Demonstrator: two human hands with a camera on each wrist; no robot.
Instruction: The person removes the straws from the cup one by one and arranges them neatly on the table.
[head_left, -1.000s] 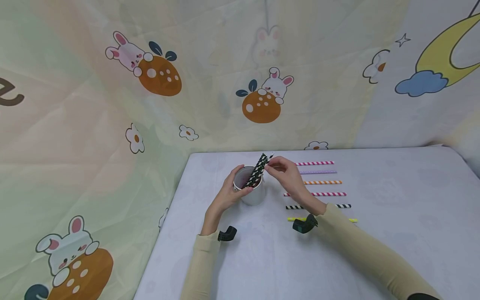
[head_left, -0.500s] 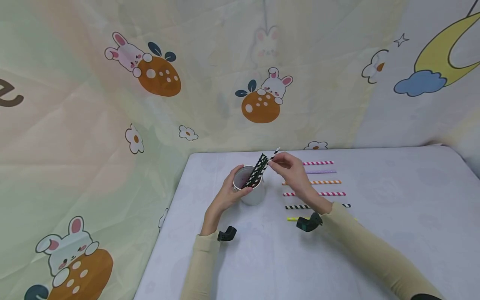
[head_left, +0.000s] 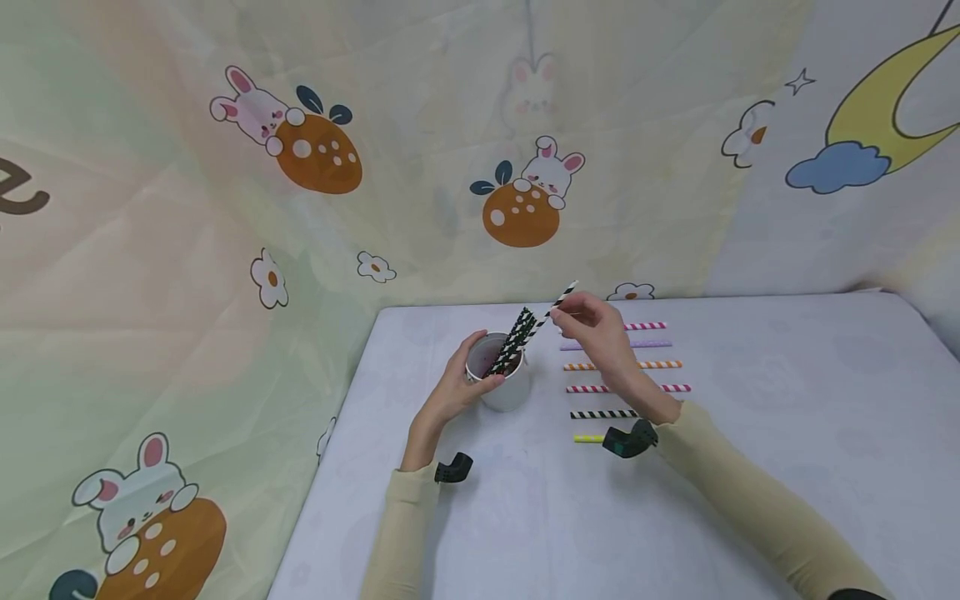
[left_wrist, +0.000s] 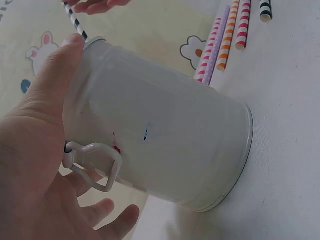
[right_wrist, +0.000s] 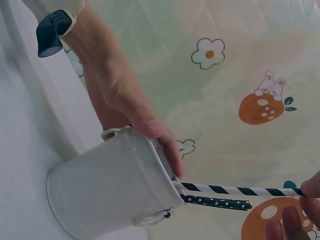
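A small white metal bucket stands on the table, and my left hand holds it by the rim. In the left wrist view the thumb lies near the rim, above a wire handle loop. Dark paper straws with white dots lean out of the bucket's mouth. Between the thumb and fingers of my right hand is the upper part of a black-and-white striped paper straw. Its lower end is inside the bucket, hidden by the rim.
Right of the bucket, straws lie in a row: pink-striped, purple, orange-striped, another pink-striped, black-striped and yellow. My right forearm passes over several. A printed cloth hangs behind the white table.
My right hand has moved up and to the right, drawing the striped straw farther out of the bucket. The left hand and the bucket have stayed in place.
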